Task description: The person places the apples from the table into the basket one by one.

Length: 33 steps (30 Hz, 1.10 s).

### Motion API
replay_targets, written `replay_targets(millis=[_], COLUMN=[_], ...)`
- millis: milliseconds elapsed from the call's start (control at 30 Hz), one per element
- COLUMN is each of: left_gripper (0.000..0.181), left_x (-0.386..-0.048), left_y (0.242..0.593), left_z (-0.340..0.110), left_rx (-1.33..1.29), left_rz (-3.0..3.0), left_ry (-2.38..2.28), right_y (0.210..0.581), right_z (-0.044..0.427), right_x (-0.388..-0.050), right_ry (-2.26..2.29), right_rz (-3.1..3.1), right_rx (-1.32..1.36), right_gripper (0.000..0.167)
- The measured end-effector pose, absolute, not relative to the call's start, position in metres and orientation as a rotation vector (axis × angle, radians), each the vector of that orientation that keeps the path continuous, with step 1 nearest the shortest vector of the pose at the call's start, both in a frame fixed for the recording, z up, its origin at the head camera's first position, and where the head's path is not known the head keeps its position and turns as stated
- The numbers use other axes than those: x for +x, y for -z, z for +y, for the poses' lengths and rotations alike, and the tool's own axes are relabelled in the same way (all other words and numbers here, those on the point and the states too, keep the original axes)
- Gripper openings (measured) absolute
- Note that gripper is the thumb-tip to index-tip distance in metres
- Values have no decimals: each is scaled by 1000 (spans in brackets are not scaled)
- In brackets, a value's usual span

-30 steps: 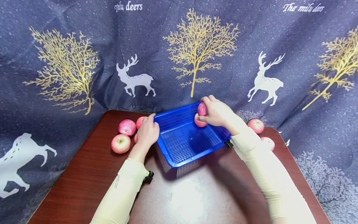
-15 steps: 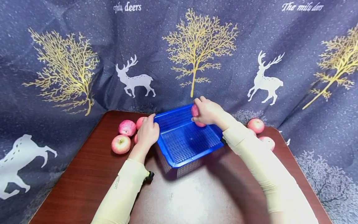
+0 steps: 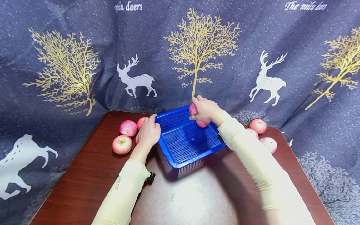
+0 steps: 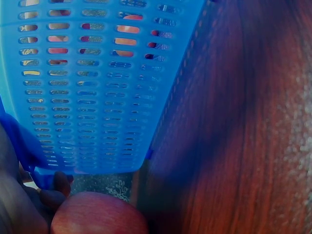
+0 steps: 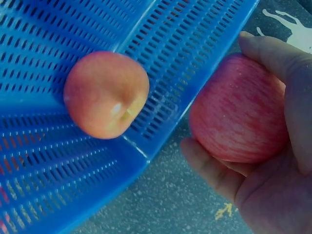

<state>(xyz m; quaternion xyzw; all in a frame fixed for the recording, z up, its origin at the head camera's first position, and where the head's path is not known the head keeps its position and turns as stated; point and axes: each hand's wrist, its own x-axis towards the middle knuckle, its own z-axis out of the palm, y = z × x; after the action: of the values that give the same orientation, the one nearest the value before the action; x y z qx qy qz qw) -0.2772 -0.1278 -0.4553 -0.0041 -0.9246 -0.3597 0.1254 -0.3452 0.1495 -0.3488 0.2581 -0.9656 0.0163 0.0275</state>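
Note:
A blue plastic basket (image 3: 182, 140) with slotted walls stands near the table's far edge. My left hand (image 3: 149, 130) grips its left rim; in the left wrist view the fingertips (image 4: 61, 183) curl round the rim. My right hand (image 3: 206, 109) holds a red apple (image 5: 239, 109) between thumb and fingers, above the basket's far side. In the right wrist view this apple shows beside the rim. Another apple (image 5: 106, 95), paler red, lies inside the basket at the far right corner, partly hidden by my right hand in the head view.
On the table (image 3: 84, 175), several apples sit left of the basket, among them a dark red one (image 3: 128, 128) and a pale one (image 3: 122, 144). More apples (image 3: 257, 126) lie at the right edge, partly behind my right sleeve. A patterned cloth (image 3: 157, 37) hangs behind.
My right hand has moved left along the basket's far side with the apple in it. The left hand and the basket have stayed in place.

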Motion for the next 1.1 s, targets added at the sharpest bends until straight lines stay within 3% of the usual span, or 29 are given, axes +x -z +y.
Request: replay_targets(millis=[1100], left_gripper=[57], left_x=[-277], left_y=[456], left_z=[-127], left_rx=[-7], left_rz=[-2679], left_ry=[1059], right_y=[383], right_z=[128], right_x=[-359], right_ry=[-48], right_rz=[-3121], right_rx=[848], right_gripper=[85])
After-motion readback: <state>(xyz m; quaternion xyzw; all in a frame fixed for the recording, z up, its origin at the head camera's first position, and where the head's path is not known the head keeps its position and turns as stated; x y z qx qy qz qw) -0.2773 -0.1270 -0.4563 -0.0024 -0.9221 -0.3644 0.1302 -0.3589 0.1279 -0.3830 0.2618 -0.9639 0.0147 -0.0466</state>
